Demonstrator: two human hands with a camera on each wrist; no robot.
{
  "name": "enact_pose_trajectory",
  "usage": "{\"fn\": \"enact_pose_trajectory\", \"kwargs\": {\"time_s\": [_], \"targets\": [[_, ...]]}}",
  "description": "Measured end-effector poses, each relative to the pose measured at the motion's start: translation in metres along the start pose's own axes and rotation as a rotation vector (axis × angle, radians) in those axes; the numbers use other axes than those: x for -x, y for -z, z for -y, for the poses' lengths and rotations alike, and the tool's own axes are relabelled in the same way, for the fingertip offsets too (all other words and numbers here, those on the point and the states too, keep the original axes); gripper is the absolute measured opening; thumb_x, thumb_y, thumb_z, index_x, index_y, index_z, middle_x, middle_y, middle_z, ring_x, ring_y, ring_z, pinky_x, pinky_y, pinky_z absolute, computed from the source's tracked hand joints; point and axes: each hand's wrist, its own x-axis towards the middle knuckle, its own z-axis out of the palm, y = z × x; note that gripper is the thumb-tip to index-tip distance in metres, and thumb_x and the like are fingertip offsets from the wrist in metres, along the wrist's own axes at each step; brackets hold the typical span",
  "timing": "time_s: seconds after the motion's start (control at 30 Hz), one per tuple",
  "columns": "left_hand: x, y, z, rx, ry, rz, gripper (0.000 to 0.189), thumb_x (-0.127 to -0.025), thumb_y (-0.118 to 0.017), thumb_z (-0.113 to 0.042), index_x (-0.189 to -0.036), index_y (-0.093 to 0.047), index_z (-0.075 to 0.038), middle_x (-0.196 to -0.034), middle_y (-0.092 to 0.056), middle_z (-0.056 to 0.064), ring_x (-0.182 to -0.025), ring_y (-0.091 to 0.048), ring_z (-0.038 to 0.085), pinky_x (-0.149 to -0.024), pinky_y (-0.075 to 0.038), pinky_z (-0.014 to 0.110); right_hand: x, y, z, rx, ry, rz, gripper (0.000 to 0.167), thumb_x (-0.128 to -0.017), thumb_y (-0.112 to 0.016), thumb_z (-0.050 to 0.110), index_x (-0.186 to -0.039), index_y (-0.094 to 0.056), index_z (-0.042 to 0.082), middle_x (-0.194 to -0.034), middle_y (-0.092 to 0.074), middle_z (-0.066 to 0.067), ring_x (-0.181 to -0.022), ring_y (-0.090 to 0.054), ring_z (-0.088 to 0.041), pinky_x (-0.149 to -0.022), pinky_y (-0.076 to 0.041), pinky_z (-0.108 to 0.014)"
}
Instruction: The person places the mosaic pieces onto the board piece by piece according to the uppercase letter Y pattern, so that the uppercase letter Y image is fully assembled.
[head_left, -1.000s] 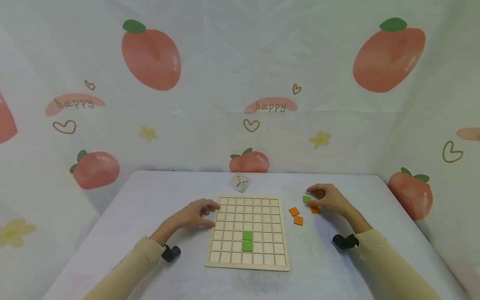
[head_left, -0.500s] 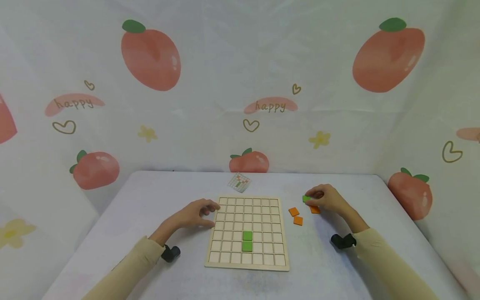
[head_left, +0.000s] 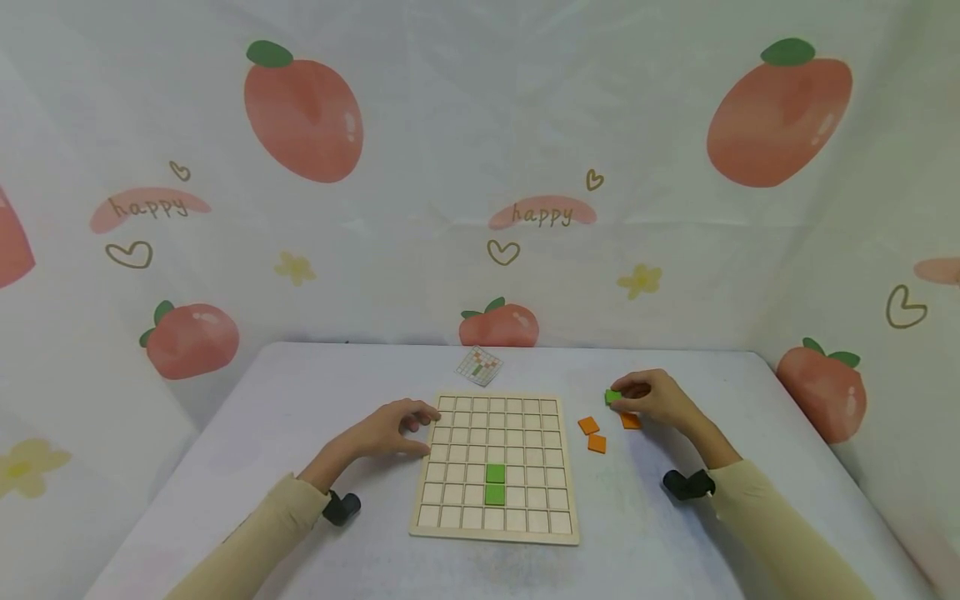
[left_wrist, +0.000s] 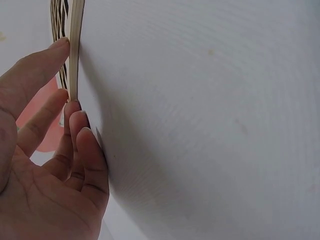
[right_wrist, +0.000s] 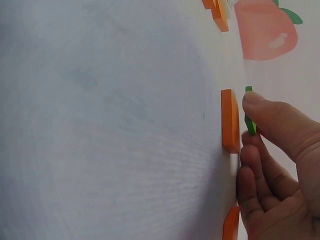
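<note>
My left hand point(head_left: 393, 427) rests at the left edge of a wooden grid board point(head_left: 453, 521); its thumb and fingertips touch the board's side point(left_wrist: 75, 55), fingers loosely bent. Two green square tiles lie in one column of the board, an upper tile point(head_left: 495, 473) and a lower tile point(head_left: 494, 495). To the right of the board, my right hand point(head_left: 660, 398) pinches another green tile point(right_wrist: 250, 117) between thumb and finger, low over the table. Just by that hand lies an orange tile point(head_left: 631, 422), partly covered by it in the head view.
Two more orange tiles, one farther back point(head_left: 588, 426) and one nearer point(head_left: 597, 444), lie between board and right hand. A small card with a printed coloured grid point(head_left: 480, 366) lies behind the board. Another orange tile point(right_wrist: 231, 225) shows low in the right wrist view.
My right thumb and fingers have closed in on the green tile, which is now pinched and slightly shifted. My left hand and the board have stayed in place.
</note>
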Motion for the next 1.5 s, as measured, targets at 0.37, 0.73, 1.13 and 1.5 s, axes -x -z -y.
{"fn": "enact_pose_trajectory", "kwargs": {"time_s": [0.37, 0.73, 1.13, 1.5], "targets": [[0.001, 0.000, -0.001, 0.014, 0.009, 0.002, 0.049, -0.085, -0.084, -0.014, -0.128, -0.064, -0.003, -0.117, -0.061, 0.007, -0.102, -0.059, 0.024, -0.092, -0.048, 0.042, 0.001, -0.002, 0.002, -0.045, -0.017, -0.025, 0.028, -0.088, -0.081, 0.010, -0.112, -0.073, -0.003, -0.103, -0.069, -0.011, -0.084, -0.064, -0.024, -0.070, -0.053, -0.027], [0.000, 0.000, 0.000, 0.008, 0.008, 0.002, 0.049, -0.085, -0.085, -0.015, -0.128, -0.064, -0.004, -0.117, -0.061, 0.006, -0.102, -0.059, 0.023, -0.091, -0.049, 0.042, 0.006, -0.012, 0.015, -0.165, -0.018, 0.010, 0.028, -0.088, -0.081, 0.011, -0.112, -0.073, -0.001, -0.102, -0.072, -0.011, -0.079, -0.069, -0.029, -0.065, -0.055, -0.032], [-0.002, 0.001, 0.000, -0.002, 0.002, 0.002, 0.049, -0.084, -0.085, -0.015, -0.128, -0.065, -0.004, -0.115, -0.062, 0.005, -0.100, -0.059, 0.022, -0.090, -0.049, 0.041, 0.011, -0.020, 0.028, -0.210, 0.006, 0.072, 0.029, -0.089, -0.080, 0.010, -0.114, -0.072, -0.001, -0.099, -0.073, -0.013, -0.080, -0.068, -0.032, -0.059, -0.049, -0.028], [-0.002, 0.001, 0.000, -0.006, 0.007, 0.001, 0.049, -0.084, -0.085, -0.015, -0.127, -0.065, -0.004, -0.114, -0.061, 0.004, -0.099, -0.058, 0.021, -0.090, -0.049, 0.040, 0.013, -0.036, 0.039, -0.316, 0.089, 0.141, 0.028, -0.089, -0.078, 0.003, -0.115, -0.071, -0.005, -0.093, -0.074, -0.018, -0.084, -0.072, -0.034, -0.072, -0.056, -0.032]]}}
